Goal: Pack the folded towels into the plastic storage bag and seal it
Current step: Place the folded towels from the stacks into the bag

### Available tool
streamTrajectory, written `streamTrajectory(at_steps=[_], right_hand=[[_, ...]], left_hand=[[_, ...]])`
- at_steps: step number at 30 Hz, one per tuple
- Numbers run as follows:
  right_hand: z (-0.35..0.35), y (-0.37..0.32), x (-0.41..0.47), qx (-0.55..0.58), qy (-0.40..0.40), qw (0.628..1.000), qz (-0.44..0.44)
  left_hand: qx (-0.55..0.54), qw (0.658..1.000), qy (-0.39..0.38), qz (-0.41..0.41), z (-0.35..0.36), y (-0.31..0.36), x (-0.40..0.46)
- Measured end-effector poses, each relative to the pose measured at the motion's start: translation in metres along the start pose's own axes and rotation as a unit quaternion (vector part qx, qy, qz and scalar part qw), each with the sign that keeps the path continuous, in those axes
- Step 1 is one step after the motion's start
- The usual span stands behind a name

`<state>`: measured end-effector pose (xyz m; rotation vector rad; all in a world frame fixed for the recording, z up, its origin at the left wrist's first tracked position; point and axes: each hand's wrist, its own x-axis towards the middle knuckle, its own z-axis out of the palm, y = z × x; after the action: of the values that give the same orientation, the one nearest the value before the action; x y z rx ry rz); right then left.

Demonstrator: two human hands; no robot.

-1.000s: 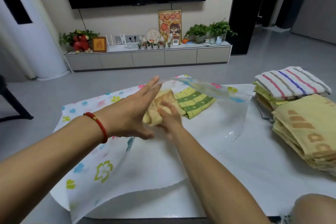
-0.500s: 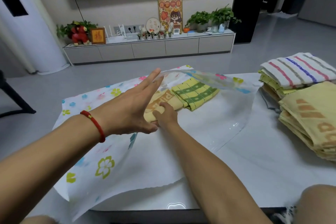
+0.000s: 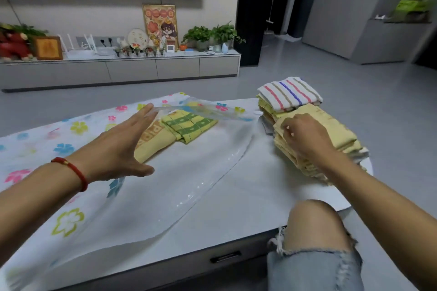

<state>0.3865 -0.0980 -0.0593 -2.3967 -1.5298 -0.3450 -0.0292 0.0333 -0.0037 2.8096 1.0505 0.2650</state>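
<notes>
I saw the clear plastic storage bag w/ flower print (image 3: 179, 179) lying flat on the white counter (image 3: 257, 186), 2 folded terry towels inside. Left hand (image 3: 123, 149) held its mouth up, fingers spread flat. Right hand (image 3: 305, 134) had left the bag since 0.5 s ago; fingers curled onto the yellow towel stack (image 3: 331, 130), grip unclear. Lettering unreadable.

The bag mouth (image 3: 201, 111) is standing open toward the desk's right edge. Bare desk (image 3: 255, 172) is lying between it and the towel stack (image 3: 314, 139); a raised knee (image 3: 314, 224) is crowding the near-right corner.
</notes>
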Motion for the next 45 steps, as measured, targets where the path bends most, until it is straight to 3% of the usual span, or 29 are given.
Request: streamTrajectory(at_steps=[5, 7, 12, 14, 15, 19, 21, 24, 26, 29, 33, 35, 37, 41, 45], right_hand=[[-0.001, 0.084, 0.024, -0.115, -0.129, 0.964, 0.202], [-0.002, 0.090, 0.030, -0.121, -0.137, 0.961, 0.207], [-0.005, 0.083, 0.030, -0.221, -0.051, 0.967, 0.115], [-0.011, 0.082, 0.035, -0.138, -0.082, 0.983, 0.086], [-0.017, 0.079, 0.039, -0.078, -0.138, 0.984, 0.080], [-0.048, 0.063, 0.047, 0.063, -0.347, 0.931, 0.094], [-0.060, 0.043, 0.044, 0.169, -0.388, 0.903, 0.068], [-0.066, -0.004, 0.024, 0.320, -0.370, 0.872, 0.003], [-0.054, -0.041, 0.006, 0.446, -0.395, 0.803, -0.017], [-0.013, -0.105, -0.015, 0.553, -0.448, 0.702, -0.005], [0.046, -0.191, -0.040, 0.661, -0.392, 0.635, 0.074], [0.065, -0.219, -0.049, 0.678, -0.371, 0.626, 0.104], [0.075, -0.232, -0.056, 0.670, -0.359, 0.640, 0.110], [0.082, -0.242, -0.066, 0.651, -0.361, 0.661, 0.096], [0.081, -0.253, -0.068, 0.711, -0.362, 0.592, 0.114]], left_hand=[[0.003, 1.000, 0.006, 0.001, 0.007, 0.015, 0.018], [-0.004, 1.000, 0.009, -0.001, 0.011, 0.019, 0.022], [-0.002, 1.000, 0.011, -0.026, 0.017, 0.022, 0.016], [0.005, 0.999, 0.012, -0.053, 0.020, 0.023, 0.009], [0.005, 0.997, 0.010, -0.072, 0.022, 0.023, 0.005], [-0.014, 0.995, -0.008, -0.103, 0.028, 0.031, -0.007], [-0.014, 0.993, -0.017, -0.113, 0.027, 0.033, -0.012], [0.000, 0.993, -0.001, -0.121, 0.025, 0.032, -0.020], [0.015, 0.992, 0.021, -0.121, 0.020, 0.030, -0.024], [0.053, 0.992, 0.032, -0.113, 0.013, 0.027, -0.028], [0.098, 0.987, -0.023, -0.128, 0.017, 0.023, -0.049], [0.104, 0.976, -0.087, -0.169, 0.025, 0.022, -0.067], [0.075, 0.972, -0.142, -0.169, 0.032, 0.021, -0.081], [0.035, 0.975, -0.150, -0.158, 0.023, 0.012, -0.089], [0.051, 0.984, -0.092, -0.142, -0.003, -0.005, -0.085]])
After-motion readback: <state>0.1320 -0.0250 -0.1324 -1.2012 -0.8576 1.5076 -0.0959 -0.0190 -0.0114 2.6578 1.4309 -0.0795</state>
